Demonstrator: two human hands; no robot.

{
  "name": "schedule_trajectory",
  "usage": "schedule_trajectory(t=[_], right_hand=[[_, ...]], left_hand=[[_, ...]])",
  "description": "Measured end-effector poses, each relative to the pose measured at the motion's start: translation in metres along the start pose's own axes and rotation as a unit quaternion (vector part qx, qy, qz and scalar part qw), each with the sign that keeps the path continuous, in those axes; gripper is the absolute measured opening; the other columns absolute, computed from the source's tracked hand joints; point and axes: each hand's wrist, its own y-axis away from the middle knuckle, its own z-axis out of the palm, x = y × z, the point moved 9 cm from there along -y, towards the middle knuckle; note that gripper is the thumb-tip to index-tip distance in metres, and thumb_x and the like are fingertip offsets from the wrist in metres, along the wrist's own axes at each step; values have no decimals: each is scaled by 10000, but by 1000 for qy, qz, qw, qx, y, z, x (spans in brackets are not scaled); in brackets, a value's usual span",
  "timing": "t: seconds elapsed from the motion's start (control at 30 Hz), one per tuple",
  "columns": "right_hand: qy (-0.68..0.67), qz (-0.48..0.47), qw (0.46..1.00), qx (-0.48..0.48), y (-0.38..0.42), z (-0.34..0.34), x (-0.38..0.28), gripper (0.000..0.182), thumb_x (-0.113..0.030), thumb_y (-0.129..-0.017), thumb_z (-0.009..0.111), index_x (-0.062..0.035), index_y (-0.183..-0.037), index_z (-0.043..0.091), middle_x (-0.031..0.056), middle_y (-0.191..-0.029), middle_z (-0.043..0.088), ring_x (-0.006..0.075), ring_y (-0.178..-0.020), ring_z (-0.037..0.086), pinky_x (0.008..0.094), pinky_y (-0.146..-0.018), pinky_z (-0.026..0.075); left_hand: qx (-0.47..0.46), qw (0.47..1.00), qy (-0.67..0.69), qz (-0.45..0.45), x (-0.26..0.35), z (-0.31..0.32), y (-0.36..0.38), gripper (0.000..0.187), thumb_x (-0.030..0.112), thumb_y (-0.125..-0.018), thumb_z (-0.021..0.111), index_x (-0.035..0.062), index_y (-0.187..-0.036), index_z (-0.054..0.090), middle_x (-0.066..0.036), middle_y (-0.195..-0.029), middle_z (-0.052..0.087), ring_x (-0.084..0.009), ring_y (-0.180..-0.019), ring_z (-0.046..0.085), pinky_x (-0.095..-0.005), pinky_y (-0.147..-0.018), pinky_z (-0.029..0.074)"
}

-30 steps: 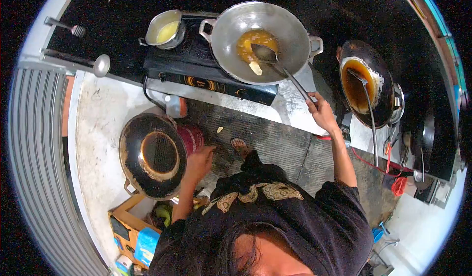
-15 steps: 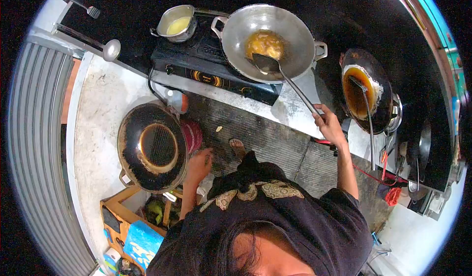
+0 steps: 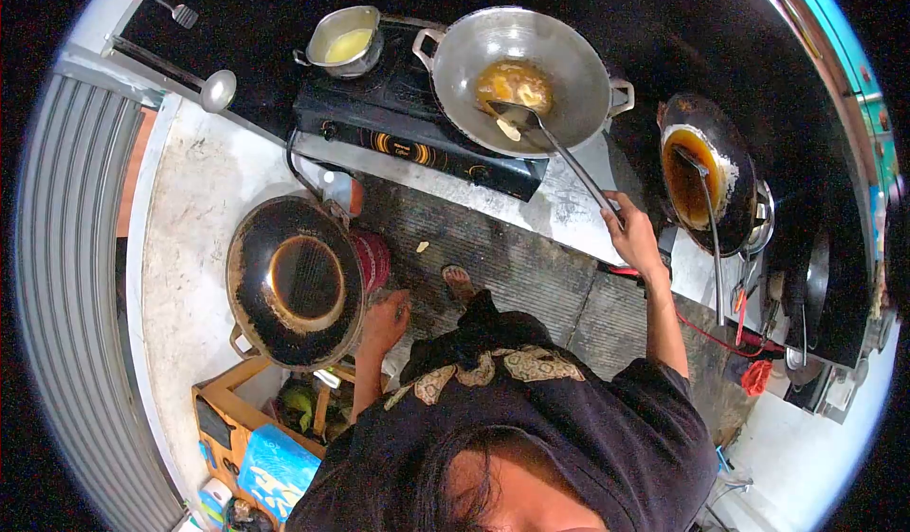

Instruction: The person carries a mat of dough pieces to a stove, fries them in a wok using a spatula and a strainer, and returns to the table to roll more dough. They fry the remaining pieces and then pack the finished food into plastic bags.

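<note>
My right hand [image 3: 635, 236] is closed around the handle end of a long metal spatula [image 3: 572, 162]. Its dark blade dips into a large silver wok [image 3: 464, 39] on the stove, at the edge of a pool of oil with yellowish food [image 3: 521, 87] in it. A pale piece of food lies by the blade. My left hand [image 3: 384, 322] hangs low beside the rim of a blackened wok [image 3: 248, 290] holding dark oil, its fingers loosely curled with nothing visible in them.
On the black gas stove [image 3: 379, 144], a small pot [image 3: 349, 49] of yellow liquid stands left of the silver wok. To the right is another dark wok [image 3: 730, 134] with brown oil and a utensil. A ladle [image 3: 218, 91] lies far left; a wooden crate [image 3: 223, 395] sits below the blackened wok.
The spatula blade has shifted slightly, and more of the pale piece shows beside it. My right hand has moved a little; my left hand stays nearly in place.
</note>
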Motion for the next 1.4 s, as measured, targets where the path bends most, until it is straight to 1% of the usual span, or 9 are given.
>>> schedule_trajectory(t=[0.23, 0.43, 0.67, 0.83, 0.93, 1.03, 1.13, 1.3, 1.4], right_hand=[[53, 4, 999, -11, -7, 9, -3, 289, -222, -884, 565, -97, -1144, 546, 236, -693, 600, 410, -679, 603, 471, -621, 458], [84, -67, 992, 61, -16, -5, -3, 291, -216, -876, 566, -108, -1146, 550, 237, -792, 629, 417, -723, 609, 474, -651, 483], [77, -71, 994, 19, -5, -14, -9, 301, -208, -855, 602, -108, -1138, 576, 225, -880, 643, 404, -781, 622, 449, -692, 497], [122, -22, 992, 2, -5, -3, -6, 314, -196, -851, 594, -145, -1160, 567, 211, -788, 641, 390, -714, 626, 467, -638, 498], [126, -73, 988, 49, -20, 6, -2, 325, -199, -852, 590, -156, -1172, 563, 213, -783, 640, 389, -704, 625, 470, -634, 495], [128, -81, 986, 72, -39, 9, 4, 314, -191, -856, 581, -142, -1165, 570, 212, -779, 639, 391, -701, 622, 471, -633, 495], [112, -48, 990, 71, -46, -2, 9, 316, -173, -858, 581, -105, -1166, 587, 229, -928, 626, 377, -789, 618, 424, -690, 489], [-30, -6, 998, 59, -49, -8, 38, 347, -129, -894, 548, -22, -1225, 545, 151, -980, 677, 224, -851, 656, 352, -711, 483], [-6, -67, 987, 147, -62, -4, 51, 350, -121, -879, 553, -35, -1218, 553, 191, -937, 669, 285, -829, 667, 368, -709, 491]], left_hand=[[8, 1000, -4, -1, -17, 2, 6, 290, 178, -853, 559, 62, -1120, 559, -203, -1033, 623, -380, -878, 613, -452, -764, 488], [-26, 998, 0, -52, -21, 3, 6, 309, 175, -829, 593, 61, -1114, 560, -203, -981, 628, -372, -850, 616, -457, -734, 490], [24, 1000, -5, 7, -21, 11, 2, 317, 191, -822, 600, 57, -1108, 563, -205, -947, 631, -379, -838, 615, -462, -725, 492], [-19, 999, -28, -41, -24, 18, 1, 327, 206, -828, 591, 53, -1116, 563, -212, -983, 628, -392, -869, 607, -464, -761, 485], [-10, 999, -22, -43, -22, 13, 2, 326, 206, -827, 590, 48, -1111, 569, -223, -965, 629, -393, -869, 607, -466, -772, 482], [-7, 999, -14, -50, -24, 12, 2, 319, 211, -826, 594, 44, -1097, 579, -226, -956, 631, -389, -870, 608, -469, -778, 479], [-42, 996, -28, -74, -29, 12, 3, 314, 214, -828, 591, 40, -1088, 587, -220, -961, 634, -390, -875, 607, -466, -784, 479], [-10, 998, -28, -48, -39, 19, 10, 316, 205, -818, 599, 42, -1088, 585, -210, -958, 635, -392, -878, 606, -468, -771, 482], [-10, 998, -17, -55, -36, 19, 10, 330, 205, -812, 605, 53, -1103, 577, -205, -954, 634, -393, -872, 606, -470, -765, 483]])
